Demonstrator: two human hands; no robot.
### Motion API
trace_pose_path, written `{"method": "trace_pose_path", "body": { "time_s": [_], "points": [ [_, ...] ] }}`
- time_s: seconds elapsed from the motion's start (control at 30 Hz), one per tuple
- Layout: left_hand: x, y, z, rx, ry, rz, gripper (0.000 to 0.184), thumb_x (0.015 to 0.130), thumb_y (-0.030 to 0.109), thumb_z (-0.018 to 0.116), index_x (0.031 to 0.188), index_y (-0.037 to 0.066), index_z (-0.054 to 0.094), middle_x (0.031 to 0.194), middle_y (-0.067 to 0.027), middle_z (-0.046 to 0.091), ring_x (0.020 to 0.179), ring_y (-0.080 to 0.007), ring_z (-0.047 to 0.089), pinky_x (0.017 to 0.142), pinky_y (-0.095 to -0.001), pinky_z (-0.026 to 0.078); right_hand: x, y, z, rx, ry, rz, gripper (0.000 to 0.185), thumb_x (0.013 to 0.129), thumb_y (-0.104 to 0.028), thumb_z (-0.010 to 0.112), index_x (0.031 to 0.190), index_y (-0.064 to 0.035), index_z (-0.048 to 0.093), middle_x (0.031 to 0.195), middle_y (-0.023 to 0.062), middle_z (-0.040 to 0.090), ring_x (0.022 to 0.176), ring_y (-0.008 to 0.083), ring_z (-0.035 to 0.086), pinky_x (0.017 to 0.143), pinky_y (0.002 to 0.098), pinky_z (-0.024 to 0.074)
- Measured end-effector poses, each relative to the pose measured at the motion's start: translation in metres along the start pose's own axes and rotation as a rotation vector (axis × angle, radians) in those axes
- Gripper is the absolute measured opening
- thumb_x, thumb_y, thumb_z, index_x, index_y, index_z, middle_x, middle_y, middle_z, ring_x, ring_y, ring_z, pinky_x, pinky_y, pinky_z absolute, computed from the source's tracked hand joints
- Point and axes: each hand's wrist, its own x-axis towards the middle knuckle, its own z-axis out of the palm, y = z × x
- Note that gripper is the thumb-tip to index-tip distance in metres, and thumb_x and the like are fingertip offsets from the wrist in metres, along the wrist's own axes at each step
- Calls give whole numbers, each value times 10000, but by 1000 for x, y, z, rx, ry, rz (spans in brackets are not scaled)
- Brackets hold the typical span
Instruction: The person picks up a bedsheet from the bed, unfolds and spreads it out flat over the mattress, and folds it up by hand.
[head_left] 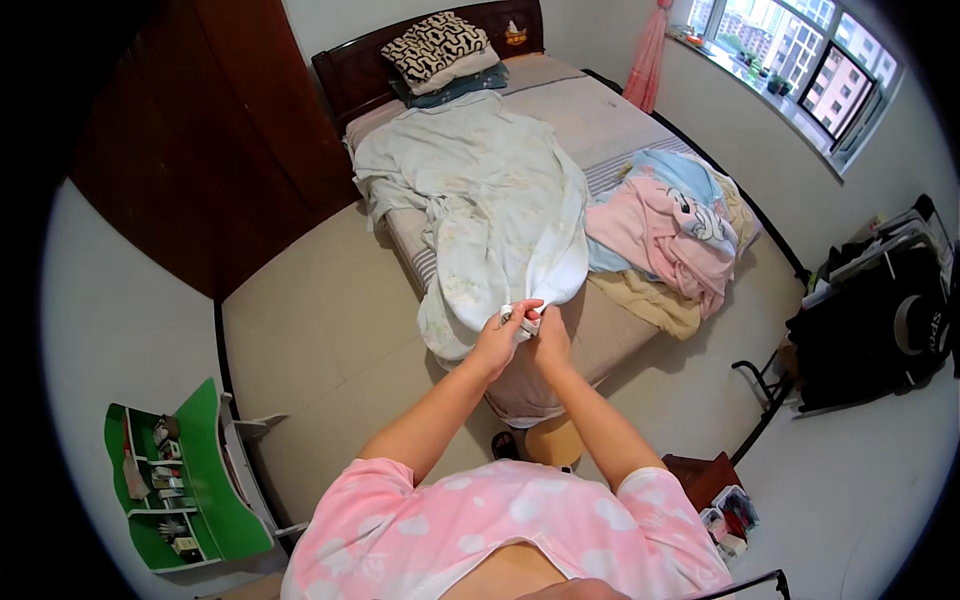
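A pale floral quilt (480,190) lies spread and wrinkled over the left side of the bed (570,105), its near end gathered up toward me. My left hand (503,335) is closed on a bunched white edge of that quilt, fingers curled around it. Right beside it, my right hand (549,338) is closed too and pinches the same gathered edge. Both hands are close together above the foot of the bed. The fabric rises in folds from the mattress to my fingers. Some fingertips of the right hand are hidden.
Pink, blue and tan blankets (665,225) are heaped at the bed's right corner. Folded pillows (440,55) are stacked by the headboard. A stool (555,440) stands by my feet. A green shelf desk (220,480) is at left, a black folded item (875,330) at right.
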Motion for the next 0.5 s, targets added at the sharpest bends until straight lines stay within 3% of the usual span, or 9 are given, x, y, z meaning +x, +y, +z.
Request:
{"method": "trace_pose_path", "body": {
  "time_s": [0.1,0.2,0.3,0.43,0.47,0.5],
  "points": [
    [-5,18,-13,-33,20,27,365,947,303,382,1110,27,556,903,-1,521,862,-101,475,805,-232,374,29,22,10,-49,125,-81,231,674,-46,602,880,-60,499,872,162,535,838,366,528,690,445,428],
    [-11,36,-34,-93,73,80,355,952,277,371,1102,11,553,893,-6,524,841,-96,477,785,-224,383,60,57,9,-213,108,-30,154,686,-34,573,834,-61,539,886,174,555,826,359,537,678,442,430],
    [-20,56,-52,-190,127,172,348,952,265,367,1087,7,559,874,-9,523,834,-98,482,772,-230,391,83,78,-3,-325,103,-5,140,691,-12,549,820,-54,584,798,176,575,816,355,556,688,415,442],
    [-23,58,-99,-248,322,293,313,943,245,393,1066,17,568,853,-14,523,813,-101,488,762,-231,401,114,91,-18,-389,135,278,154,784,-91,467,866,-30,584,826,185,602,835,387,555,704,461,435],
    [-23,57,-111,-278,373,303,305,939,245,403,1058,21,572,850,-13,525,798,-99,487,750,-228,401,125,103,-21,-317,103,313,207,828,-181,452,882,-25,577,873,219,596,868,373,559,725,450,428],
    [-23,55,-124,-309,425,314,298,935,246,414,1051,24,576,846,-13,527,783,-96,485,737,-224,402,134,110,-22,-172,146,295,214,832,-180,449,902,-21,574,901,225,592,877,367,559,727,441,427]
  ]
}}
